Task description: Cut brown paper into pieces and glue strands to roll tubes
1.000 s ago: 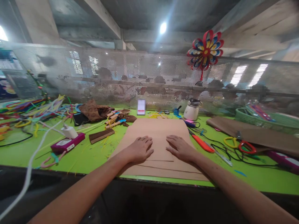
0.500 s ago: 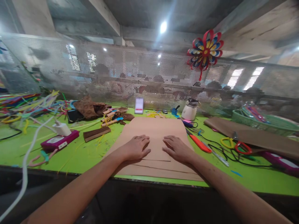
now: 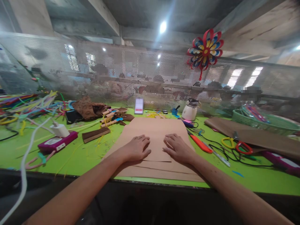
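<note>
left hand (image 3: 137, 148) and right hand (image 3: 178, 148) are both lying palm-down, fingers wide and loosely spread, at 9 and 3 o'clock on stacked flat tan paper sheets (image 3: 156, 150), which are sitting at 6 o'clock in view on the bright green tabletop (image 3: 262, 179). flanking the sheets: long orange-red tool handle (image 3: 202, 144) is lying at 3 o'clock, ridged brown strip (image 3: 96, 135) at 9.

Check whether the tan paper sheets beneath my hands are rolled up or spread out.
Spread out: the tan paper sheets lie broad and overlapping across the green tabletop, with your left hand and right hand on top.
</note>
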### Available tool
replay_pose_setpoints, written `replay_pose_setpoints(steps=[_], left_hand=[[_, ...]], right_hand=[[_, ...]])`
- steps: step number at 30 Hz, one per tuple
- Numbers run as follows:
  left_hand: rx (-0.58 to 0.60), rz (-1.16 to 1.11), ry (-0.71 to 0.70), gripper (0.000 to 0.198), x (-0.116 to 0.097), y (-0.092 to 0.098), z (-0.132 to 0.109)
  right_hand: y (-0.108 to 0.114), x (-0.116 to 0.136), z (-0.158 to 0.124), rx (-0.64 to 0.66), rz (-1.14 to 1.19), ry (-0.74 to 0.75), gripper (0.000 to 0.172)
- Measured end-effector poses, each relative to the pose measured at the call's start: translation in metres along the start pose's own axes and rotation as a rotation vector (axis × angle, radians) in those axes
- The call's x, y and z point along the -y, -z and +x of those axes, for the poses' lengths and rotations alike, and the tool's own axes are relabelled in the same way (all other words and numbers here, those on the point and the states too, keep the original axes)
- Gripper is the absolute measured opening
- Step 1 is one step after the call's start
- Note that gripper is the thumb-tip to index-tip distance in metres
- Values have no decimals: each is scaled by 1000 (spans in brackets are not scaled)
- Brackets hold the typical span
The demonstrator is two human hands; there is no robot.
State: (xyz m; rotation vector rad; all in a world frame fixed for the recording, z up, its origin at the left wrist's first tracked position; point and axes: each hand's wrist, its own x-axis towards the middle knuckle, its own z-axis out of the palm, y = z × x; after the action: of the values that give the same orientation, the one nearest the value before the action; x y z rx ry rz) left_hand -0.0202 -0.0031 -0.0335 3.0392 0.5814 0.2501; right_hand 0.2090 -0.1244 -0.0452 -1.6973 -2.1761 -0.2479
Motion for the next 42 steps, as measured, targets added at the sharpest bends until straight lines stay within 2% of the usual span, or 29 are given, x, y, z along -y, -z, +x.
replay_pose_setpoints(steps=[17,24,42], left_hand=[[8,7,17,55,-3,4,1],[44,26,31,56,-5,6,1],[48,14,36,56,-7,9,0]], right_hand=[[-1,2,0,26,15,-6,36],[-3,2,-1,9,35,-10,35],[-6,0,-1,-9,19,12,33]])
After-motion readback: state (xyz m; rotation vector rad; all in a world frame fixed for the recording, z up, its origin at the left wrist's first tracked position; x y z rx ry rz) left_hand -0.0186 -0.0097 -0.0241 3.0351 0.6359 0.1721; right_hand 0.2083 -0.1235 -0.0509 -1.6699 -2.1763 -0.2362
